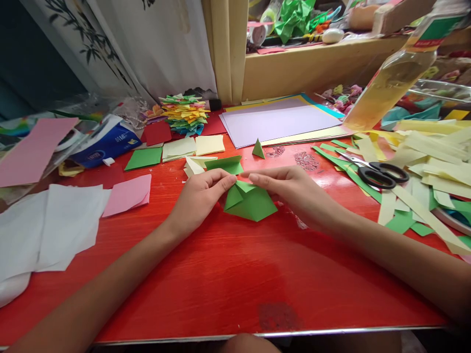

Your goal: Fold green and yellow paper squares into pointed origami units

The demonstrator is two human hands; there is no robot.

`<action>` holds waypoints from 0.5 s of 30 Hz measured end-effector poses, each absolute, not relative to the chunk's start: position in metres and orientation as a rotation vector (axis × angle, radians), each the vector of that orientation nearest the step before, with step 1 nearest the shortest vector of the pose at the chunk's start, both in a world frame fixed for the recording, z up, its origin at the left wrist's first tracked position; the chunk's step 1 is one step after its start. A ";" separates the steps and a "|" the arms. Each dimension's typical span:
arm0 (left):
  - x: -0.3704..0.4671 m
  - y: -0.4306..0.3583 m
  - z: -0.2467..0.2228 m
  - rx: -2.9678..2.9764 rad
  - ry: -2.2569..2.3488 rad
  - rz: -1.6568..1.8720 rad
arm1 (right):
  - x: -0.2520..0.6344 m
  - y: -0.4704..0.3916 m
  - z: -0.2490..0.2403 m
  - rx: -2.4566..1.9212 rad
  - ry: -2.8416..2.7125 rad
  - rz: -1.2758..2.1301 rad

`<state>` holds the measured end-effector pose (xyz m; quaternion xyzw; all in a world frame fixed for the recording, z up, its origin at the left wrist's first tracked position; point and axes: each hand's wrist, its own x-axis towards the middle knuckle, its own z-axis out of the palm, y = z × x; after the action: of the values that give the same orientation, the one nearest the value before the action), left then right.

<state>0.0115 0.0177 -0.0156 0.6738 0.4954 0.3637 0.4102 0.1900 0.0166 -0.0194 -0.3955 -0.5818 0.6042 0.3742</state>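
One red table (206, 294) is spread beneath the fingers; its glossy top seems to offer little grip, so paper could be made to slide by uneven pressure. Beyond the fingers, large sheets (283, 120) are stacked, purple uppermost. Well to their right, paper strips (437, 157) are heaped, and some could be dragged into the work by a sweep of the right forearm. Beside the sheets, far to the fingers' right, a bottle (393, 83) of yellowish liquid is placed; if it were knocked, and its cap loose, the paper could be soaked.

By the left hand (196, 198), thumb and forefinger pinched together, the upper left edge of a folded green paper (253, 206) is held. By the right hand (294, 189), the thumb is set at the upper right edge and the forefinger stretched past it; whether paper is clamped there cannot be told. At the heap's left edge, scissors (382, 174) are laid.

The green paper is kept just below the fingertips; its crease could be skewed if one side is pulled harder, or its flap sprung open if the pinch is loosened. Beyond the fingertips, a small green triangle (258, 149) could be tipped by a careless knuckle.
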 end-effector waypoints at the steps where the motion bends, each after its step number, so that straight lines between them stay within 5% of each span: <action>1: 0.011 0.018 -0.016 1.730 1.270 0.913 | 0.190 0.018 -0.020 -1.006 -1.485 1.634; 15: 0.009 0.023 -0.018 1.608 1.226 0.828 | 0.189 0.019 -0.021 -1.071 -1.404 1.747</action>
<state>0.0095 0.0229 -0.0183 0.6535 0.4980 0.3364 0.4602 0.1890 0.0193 -0.0212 -0.4082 -0.5350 0.6656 0.3228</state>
